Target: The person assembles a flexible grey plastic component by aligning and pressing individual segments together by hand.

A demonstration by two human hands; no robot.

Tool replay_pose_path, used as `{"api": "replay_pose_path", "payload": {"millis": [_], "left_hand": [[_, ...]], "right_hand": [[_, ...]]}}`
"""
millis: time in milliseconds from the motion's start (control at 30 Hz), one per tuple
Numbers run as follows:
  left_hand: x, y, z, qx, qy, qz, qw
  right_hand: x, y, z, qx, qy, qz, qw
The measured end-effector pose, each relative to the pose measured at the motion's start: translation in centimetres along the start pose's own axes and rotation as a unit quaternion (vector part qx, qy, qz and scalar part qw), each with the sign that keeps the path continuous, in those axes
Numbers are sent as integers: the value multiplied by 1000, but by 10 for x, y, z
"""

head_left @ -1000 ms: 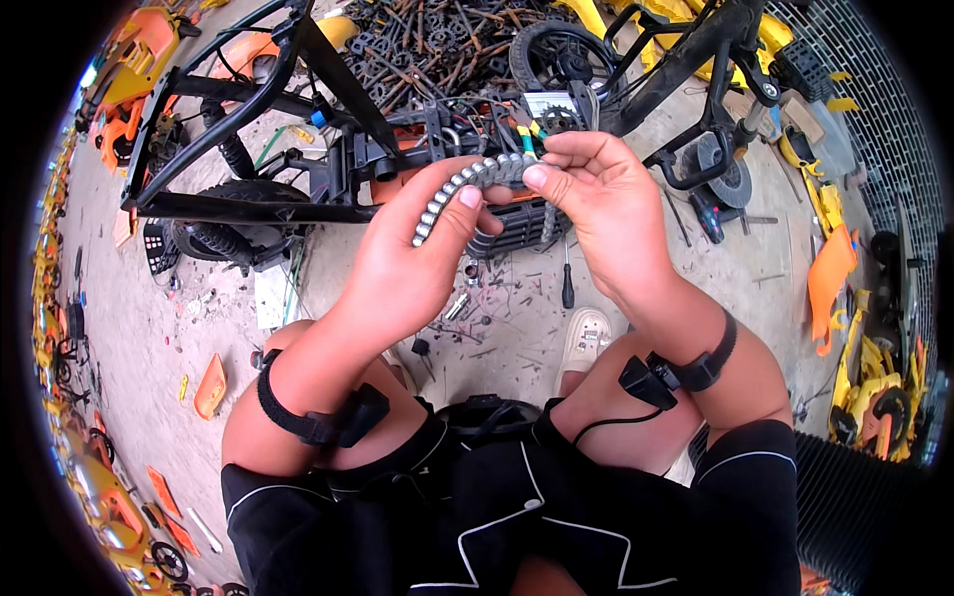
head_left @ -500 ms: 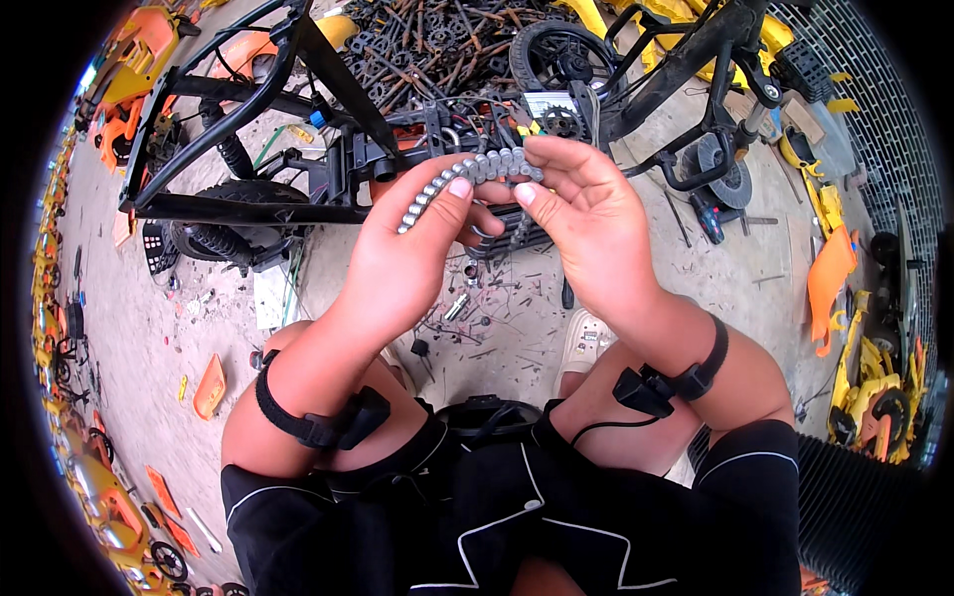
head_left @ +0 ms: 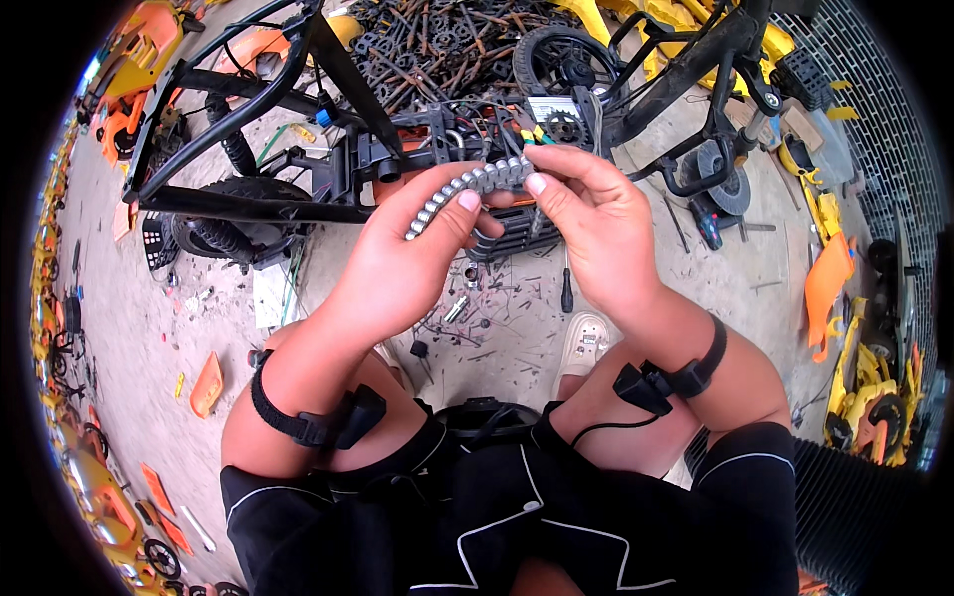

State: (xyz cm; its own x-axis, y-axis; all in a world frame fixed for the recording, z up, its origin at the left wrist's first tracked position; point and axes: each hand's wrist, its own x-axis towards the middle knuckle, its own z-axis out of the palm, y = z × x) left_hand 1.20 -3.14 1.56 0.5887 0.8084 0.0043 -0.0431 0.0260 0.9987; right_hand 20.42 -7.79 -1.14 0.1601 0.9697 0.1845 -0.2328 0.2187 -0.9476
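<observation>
A silver-grey roller chain [head_left: 465,189] is stretched between my two hands in an upward arc. My left hand [head_left: 402,243] is closed on its lower left stretch, thumb lying on the links and fingers curled behind. At the other end my right hand [head_left: 608,223] pinches the chain between thumb and index finger. More links seem to hang below the right fingertips, partly hidden. Just beyond the hands lies a black vehicle frame [head_left: 258,207] with tubes and wiring. Pliers with yellow-green grips [head_left: 532,134] and a toothed sprocket [head_left: 563,126] rest behind the chain.
A screwdriver [head_left: 566,290] stands out on the littered floor near my shoe [head_left: 584,343]. To the right are a power drill [head_left: 708,226] and orange panels [head_left: 831,283]. Rusty metal parts [head_left: 437,45] are heaped at the back, beside a wheel [head_left: 561,65].
My right thumb and index finger have closed together over the chain's right end, where links showed before. The chain's left end hangs slightly lower.
</observation>
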Motion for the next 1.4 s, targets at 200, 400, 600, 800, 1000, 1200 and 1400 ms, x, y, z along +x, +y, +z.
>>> {"api": "replay_pose_path", "payload": {"millis": [200, 400, 600, 800, 1000, 1200, 1400], "left_hand": [[-3, 2, -1, 3, -15, 5, 1000], [-6, 3, 4, 37, -29, 51, 998], [-5, 5, 13, 55, -30, 99, 993], [-4, 4, 17, 28, -47, 88, 995], [1, -6, 22, 14, -15, 106, 994], [-1, -8, 17, 53, -21, 108, 992], [0, -4, 20, -149, 3, 39, 988]], "right_hand": [[0, -2, 4, -58, 5, -9, 998], [1, -1, 5, -33, -1, -13, 999], [3, 4, 8, -17, 27, -49, 998], [4, -1, 16, -24, 85, -49, 995], [6, -2, 12, -50, 64, -30, 996], [4, -3, 9, -129, 57, -42, 989], [-1, -12, 11, -215, 30, -95, 971]]}}
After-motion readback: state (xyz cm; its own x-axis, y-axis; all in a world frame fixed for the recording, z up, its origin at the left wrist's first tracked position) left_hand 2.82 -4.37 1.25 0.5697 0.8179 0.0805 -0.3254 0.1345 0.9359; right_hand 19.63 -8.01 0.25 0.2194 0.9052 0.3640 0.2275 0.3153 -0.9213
